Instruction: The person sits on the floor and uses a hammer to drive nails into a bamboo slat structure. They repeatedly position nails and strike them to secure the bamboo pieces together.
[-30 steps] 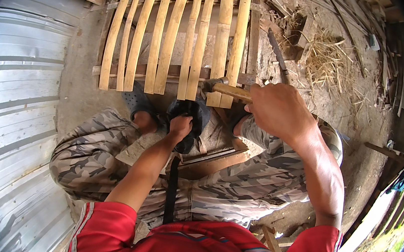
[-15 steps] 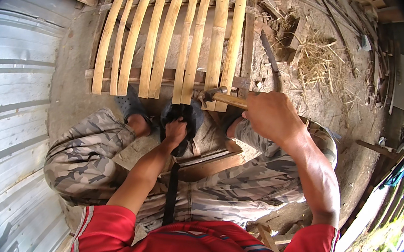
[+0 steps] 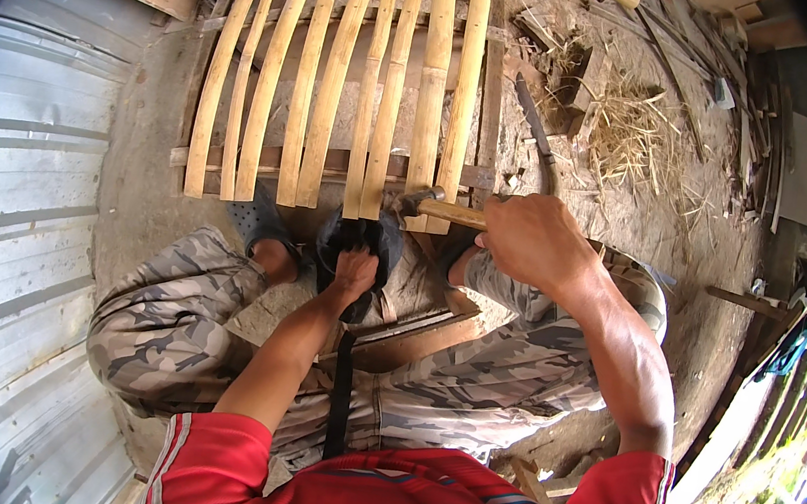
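My right hand is closed around the wooden handle of a hammer. The hammer's metal head rests at or just above the ends of the bamboo slats on the right side. My left hand reaches down into a black container between my feet; its fingertips are hidden in the dark inside. Several bamboo slats lie side by side over a wooden frame, their near ends overhanging its front crosspiece.
A long-bladed knife lies on the ground right of the frame, near straw-like shavings. Corrugated metal sheeting runs along the left. A wooden piece lies between my legs. Scrap wood is piled at the far right.
The hammer has shifted slightly left and lower with my right hand. My left hand has moved only a little, still in the black container. The view has tilted slightly.
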`<state>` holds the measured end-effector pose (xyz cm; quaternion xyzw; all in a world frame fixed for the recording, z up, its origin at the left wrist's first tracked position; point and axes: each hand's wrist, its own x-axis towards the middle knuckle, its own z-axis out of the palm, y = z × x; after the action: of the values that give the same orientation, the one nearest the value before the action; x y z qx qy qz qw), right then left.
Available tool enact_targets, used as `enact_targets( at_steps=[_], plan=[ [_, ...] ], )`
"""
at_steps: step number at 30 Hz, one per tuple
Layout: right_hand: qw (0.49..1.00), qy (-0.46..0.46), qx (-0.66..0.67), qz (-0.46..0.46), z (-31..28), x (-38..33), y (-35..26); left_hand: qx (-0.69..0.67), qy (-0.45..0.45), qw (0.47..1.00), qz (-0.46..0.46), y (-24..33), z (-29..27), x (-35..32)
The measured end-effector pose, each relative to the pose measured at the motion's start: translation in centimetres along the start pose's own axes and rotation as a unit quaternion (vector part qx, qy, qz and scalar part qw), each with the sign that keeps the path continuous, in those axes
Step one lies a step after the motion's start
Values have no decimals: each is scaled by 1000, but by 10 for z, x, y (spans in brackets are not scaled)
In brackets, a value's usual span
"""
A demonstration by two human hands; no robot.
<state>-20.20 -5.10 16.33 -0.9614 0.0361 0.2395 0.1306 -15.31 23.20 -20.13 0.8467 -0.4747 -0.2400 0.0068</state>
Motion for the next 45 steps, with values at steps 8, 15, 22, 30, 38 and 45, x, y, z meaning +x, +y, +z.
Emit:
enact_targets(
  at_steps=[8, 15, 22, 30, 38, 45],
  plan=[
    [1000, 6, -12, 7, 3, -2, 3, -239, 41, 965, -102, -15, -9, -7],
    [1000, 11, -24, 1, 6, -4, 2, -588, 9, 788, -183, -52, 4, -9],
    [1000, -8, -6, 19, 3, -6, 2, -693, -23, 687, -217, -52, -13, -9],
    [1000, 6, 1, 18, 5, -8, 3, -695, -48, 671, -254, -52, -14, -8],
    [1000, -3, -8, 16, 3, -7, 3, -760, -65, 602, -238, -54, -16, -13],
    [1000, 7, -4, 16, 6, -9, 5, -753, -69, 605, -250, -51, -22, -16]
  ],
)
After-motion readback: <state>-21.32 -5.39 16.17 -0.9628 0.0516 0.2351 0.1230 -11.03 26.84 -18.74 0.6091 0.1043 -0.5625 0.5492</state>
